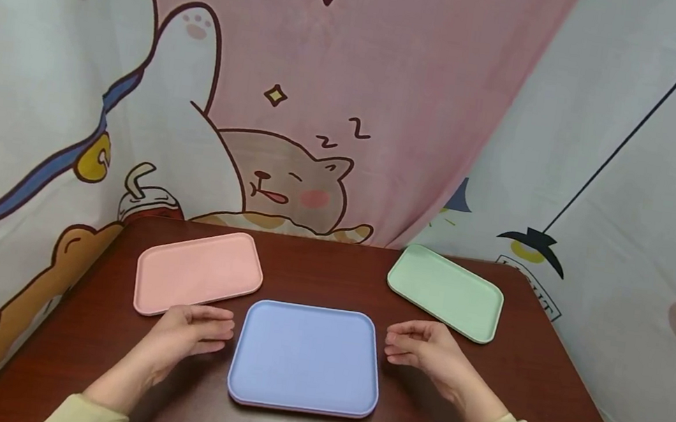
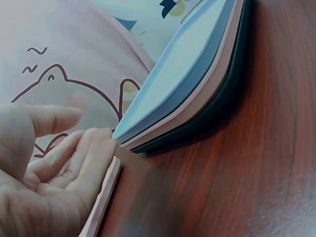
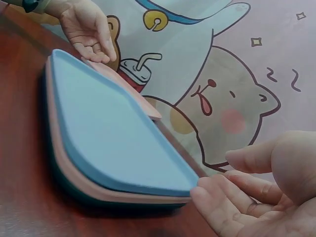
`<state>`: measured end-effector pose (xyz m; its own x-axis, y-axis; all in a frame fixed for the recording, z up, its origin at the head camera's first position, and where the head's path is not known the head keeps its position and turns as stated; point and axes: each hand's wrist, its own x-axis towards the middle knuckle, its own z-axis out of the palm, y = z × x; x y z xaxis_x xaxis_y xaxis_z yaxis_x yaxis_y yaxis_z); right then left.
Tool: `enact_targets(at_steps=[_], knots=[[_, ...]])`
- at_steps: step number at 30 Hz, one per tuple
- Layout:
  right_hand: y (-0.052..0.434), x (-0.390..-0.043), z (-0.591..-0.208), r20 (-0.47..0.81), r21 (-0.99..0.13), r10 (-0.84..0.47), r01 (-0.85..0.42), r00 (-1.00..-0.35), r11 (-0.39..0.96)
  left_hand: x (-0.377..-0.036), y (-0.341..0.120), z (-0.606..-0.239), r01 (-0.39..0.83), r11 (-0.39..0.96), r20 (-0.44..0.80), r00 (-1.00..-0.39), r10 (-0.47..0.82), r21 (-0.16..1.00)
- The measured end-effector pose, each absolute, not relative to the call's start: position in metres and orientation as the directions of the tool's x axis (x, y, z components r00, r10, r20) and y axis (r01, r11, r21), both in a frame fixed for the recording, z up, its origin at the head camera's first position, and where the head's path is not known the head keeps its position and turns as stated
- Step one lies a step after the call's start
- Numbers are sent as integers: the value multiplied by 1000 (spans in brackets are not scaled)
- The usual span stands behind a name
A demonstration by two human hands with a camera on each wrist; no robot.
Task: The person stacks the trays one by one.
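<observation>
A blue rectangular tray (image 1: 306, 358) lies at the front middle of the table. In the wrist views it tops a stack, above a pink tray (image 3: 86, 185) and a dark green tray (image 3: 94, 205). My left hand (image 1: 186, 337) hovers just left of the stack, fingers extended, a small gap from its edge in the head view. On the other side, my right hand (image 1: 430, 356) mirrors it with fingers loosely bent and nothing held. Both palms face the stack.
A smaller pink tray (image 1: 197, 271) lies angled at the back left, partly behind my left hand. At the back right sits a smaller light green tray (image 1: 447, 293), also angled. The dark red table (image 1: 319, 265) ends against a cartoon-printed curtain (image 1: 403, 92).
</observation>
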<state>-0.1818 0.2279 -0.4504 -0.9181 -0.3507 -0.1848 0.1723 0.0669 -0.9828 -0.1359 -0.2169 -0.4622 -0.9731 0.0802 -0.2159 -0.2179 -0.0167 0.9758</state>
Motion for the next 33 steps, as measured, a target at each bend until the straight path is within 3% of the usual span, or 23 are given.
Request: enact_targets(at_steps=[19, 33], knots=[[221, -223, -434, -172, -982, -415, 125, -894, 139, -143, -234, -446, -113, -34, -111, -991, 73, 993], [188, -253, -433, -216, -972, -421, 153, -881, 178, -153, -273, -441, -144, 24, -143, -989, -49, 989]])
